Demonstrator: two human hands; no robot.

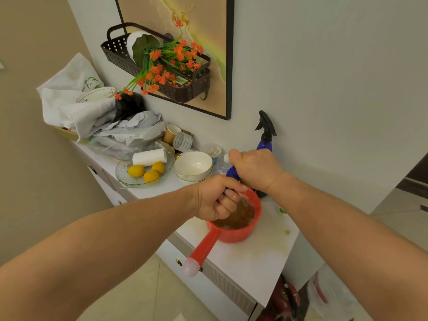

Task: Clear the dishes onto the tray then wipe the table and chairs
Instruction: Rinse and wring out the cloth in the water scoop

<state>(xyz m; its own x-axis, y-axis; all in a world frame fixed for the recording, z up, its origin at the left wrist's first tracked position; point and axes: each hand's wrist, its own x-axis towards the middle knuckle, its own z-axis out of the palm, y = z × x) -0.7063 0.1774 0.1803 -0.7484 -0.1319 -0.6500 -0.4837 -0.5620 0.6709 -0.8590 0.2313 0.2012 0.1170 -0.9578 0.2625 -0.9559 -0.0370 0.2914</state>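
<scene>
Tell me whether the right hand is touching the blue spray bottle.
Touching. The head view shows the right hand wrapped around the blue spray bottle, its body hidden inside the grip.

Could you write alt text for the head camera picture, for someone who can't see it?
A person's left hand is fisted in brownish water in a red plastic long-handled dipper on a cluttered white cabinet top, while the right hand grips a blue spray bottle.
</scene>
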